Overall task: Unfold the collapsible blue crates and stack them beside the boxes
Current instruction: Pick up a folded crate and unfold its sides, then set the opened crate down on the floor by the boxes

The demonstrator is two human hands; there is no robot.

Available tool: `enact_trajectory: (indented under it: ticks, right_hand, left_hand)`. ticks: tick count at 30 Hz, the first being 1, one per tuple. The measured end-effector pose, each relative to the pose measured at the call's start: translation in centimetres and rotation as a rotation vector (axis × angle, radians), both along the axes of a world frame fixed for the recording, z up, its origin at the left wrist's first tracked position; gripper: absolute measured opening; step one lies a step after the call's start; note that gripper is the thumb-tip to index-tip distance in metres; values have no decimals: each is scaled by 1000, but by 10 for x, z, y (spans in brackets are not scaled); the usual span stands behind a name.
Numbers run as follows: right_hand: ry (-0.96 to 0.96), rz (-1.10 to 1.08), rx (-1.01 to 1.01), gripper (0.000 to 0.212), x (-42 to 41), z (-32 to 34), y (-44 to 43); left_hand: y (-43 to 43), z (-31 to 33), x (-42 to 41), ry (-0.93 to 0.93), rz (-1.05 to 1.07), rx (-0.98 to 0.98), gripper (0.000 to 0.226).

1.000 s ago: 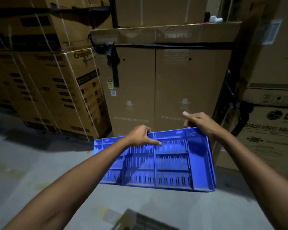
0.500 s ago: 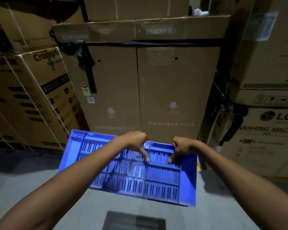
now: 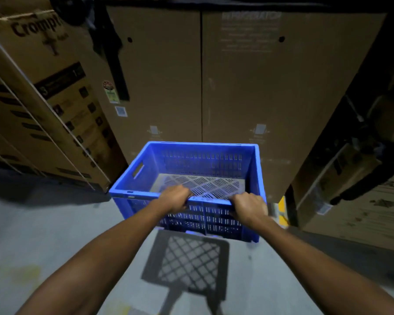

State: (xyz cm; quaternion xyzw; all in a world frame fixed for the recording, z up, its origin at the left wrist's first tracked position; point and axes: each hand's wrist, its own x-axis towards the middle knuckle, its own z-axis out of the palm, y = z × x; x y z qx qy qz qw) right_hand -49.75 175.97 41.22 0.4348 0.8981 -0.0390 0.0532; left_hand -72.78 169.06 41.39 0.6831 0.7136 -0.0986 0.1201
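You are standing in a dim storeroom with a grey concrete floor [image 3: 55, 235], closed in on three sides by cardboard. Straight ahead is a tall brown box [image 3: 248, 92] with a seam down its middle and a black strap [image 3: 114, 64] hanging over its upper left face. To your left leans a strapped box [image 3: 43, 98] crossed by pale bands and printed with dark lettering. To your right a printed box [image 3: 373, 214] sits low, only partly in view.

The blue crate [image 3: 203, 159] is in front of you, just short of the tall brown box and between the two side boxes. All four of its slotted walls stand upright, and the lattice base shows pale inside. A handle slot is cut in its left wall.

Your left grip [image 3: 176, 198] is curled over the top rim of the near wall, left of that wall's centre rib, fingers hooked inside and knuckles facing you. Your right grip [image 3: 250, 206] clamps the same rim near the right corner, fingers wrapped over the edge. Both have firm hold of the crate and nothing else.

A diamond-patterned shadow [image 3: 187, 260] lies on the floor on your side of the crate (whether the base touches the floor, you cannot tell from here). Both forearms reach forward, bare to the bottom edge of the view.
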Motion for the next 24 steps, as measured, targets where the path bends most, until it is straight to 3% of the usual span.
enact_trajectory:
  ticks: [6, 13, 24]
  right_hand:
    - [-19, -55, -40, 22, -31, -115, 68]
    - [-74, -64, -125, 25, -65, -298, 107]
    - [-87, -120, -120, 21, -91, -579, 114]
  left_hand:
    - [72, -104, -27, 133, 19, -26, 20]
    - [114, -296, -61, 130, 8, -121, 24]
    - [132, -587, -85, 123, -46, -76, 20]
